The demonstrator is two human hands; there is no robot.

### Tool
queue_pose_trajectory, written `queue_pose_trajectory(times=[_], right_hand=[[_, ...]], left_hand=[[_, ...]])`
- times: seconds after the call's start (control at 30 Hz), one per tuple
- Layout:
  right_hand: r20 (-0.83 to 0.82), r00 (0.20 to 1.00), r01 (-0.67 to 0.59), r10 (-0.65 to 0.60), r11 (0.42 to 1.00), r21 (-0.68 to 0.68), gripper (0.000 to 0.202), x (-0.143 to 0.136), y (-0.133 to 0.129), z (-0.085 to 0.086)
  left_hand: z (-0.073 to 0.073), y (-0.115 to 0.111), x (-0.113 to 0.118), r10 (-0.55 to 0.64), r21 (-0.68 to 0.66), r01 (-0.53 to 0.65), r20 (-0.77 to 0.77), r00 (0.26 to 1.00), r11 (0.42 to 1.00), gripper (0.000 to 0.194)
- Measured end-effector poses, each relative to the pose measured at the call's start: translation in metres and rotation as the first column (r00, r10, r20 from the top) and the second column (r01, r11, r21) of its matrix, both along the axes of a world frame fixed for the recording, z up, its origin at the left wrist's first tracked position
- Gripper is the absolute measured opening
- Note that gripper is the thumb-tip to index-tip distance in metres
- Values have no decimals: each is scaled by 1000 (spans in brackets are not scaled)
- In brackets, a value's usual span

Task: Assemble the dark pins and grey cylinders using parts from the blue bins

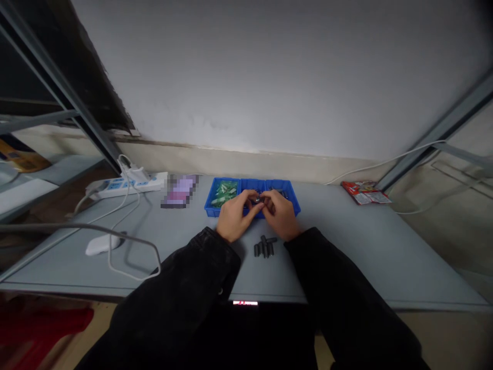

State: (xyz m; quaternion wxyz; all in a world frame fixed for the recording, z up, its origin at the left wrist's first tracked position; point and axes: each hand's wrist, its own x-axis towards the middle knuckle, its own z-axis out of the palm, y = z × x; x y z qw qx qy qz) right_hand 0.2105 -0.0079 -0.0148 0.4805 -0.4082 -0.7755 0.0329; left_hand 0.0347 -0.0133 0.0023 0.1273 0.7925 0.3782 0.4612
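My left hand (235, 215) and my right hand (283, 215) meet over the front of a blue divided tray (213, 211). Their fingertips pinch a small dark piece (259, 199) between them; its kind is too small to make out. Pale green and white small parts (225, 191) fill the tray's left compartment. Dark small parts (284, 193) show in the right one, while my fingers partly cover the middle one. On the table just below my hands lies a little group of several dark grey cylinders (264, 247), one of them resting across the others.
A white power strip (115, 187) with plugs and cables stands at the back left, beside a blurred-out flat object (179, 191). Nearer is a white mouse-like device (103, 244) among looping cables. A red packet (365, 193) lies at the back right, by a metal post.
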Motion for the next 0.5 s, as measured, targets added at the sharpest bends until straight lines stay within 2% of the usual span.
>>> queue_pose_trajectory(times=[0.23,0.5], right_hand=[[26,998,-52,51,998,44,14,0,0,2],[79,995,-72,69,997,39,26,1,0,1]], left_hand=[[-3,3,-1,28,-4,-28,12,1000,1000,15],[1,2,-3,-15,-42,15,-9,1000,999,24]])
